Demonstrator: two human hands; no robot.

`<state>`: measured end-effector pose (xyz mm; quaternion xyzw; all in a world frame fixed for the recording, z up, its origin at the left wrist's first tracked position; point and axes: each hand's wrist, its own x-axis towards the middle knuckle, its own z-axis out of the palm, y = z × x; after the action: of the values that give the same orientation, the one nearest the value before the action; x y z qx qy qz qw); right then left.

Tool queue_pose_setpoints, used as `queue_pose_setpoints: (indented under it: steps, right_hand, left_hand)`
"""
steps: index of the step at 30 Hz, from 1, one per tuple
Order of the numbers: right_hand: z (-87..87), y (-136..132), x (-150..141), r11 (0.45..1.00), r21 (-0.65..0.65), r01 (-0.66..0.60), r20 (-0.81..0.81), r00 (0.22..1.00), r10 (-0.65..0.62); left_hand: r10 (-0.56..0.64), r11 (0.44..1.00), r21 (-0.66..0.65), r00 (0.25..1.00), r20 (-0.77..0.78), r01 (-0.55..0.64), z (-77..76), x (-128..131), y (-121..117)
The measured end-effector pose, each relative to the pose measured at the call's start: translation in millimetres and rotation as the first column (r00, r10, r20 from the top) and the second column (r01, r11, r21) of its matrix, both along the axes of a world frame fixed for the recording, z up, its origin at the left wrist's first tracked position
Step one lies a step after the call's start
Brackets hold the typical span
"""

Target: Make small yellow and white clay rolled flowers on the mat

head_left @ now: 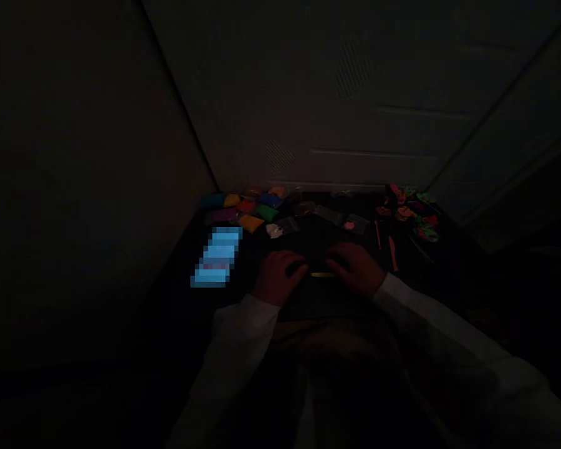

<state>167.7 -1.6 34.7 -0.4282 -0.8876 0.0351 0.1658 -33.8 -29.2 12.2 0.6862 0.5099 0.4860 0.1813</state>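
The scene is very dark. My left hand (pixel 280 277) rests over the black tabletop, its fingers bent forward and its thumb apart from them. Opposite it, my right hand (pixel 358 268) reaches inward with its fingers stretched out and its thumb lower. A thin yellow strip (pixel 322 274), perhaps clay, lies on the table between the two hands, its right end close to my right thumb. Whether the thumb touches it, I cannot tell. Neither hand visibly holds anything.
A lit, blurred phone (pixel 217 257) lies at left. Coloured packets (pixel 251 222) and a white lump (pixel 275 231) sit behind it. A pink tool (pixel 393 252), a thin pink stick (pixel 378 235) and a colourful pile (pixel 404 213) are at right. A pale panel (pixel 299 112) stands behind the table.
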Motion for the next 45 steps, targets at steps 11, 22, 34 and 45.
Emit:
queue_pose_setpoints:
  steps: [11,22,34,45]
  right_hand:
    - [-3.9,35,-66,0.989,0.049,-0.137,0.164,0.978,0.128]
    - [-5.5,22,-66,0.977,0.068,-0.202,0.204,0.961,0.185]
    - [-11.1,12,-67,0.968,0.051,-0.245,0.195,0.953,0.231]
    - [-12.9,-1,-66,0.962,0.019,-0.274,0.191,0.945,0.265]
  left_hand:
    - [0.352,0.918,0.111,0.911,0.215,-0.381,20.9,-38,-12]
    - [0.393,0.906,0.066,0.890,0.232,-0.418,15.8,-36,-16]
    - [0.390,0.914,0.042,0.905,0.170,-0.402,3.6,-34,-11]
    - [0.381,0.920,0.042,0.914,0.143,-0.390,-0.5,-34,-10]
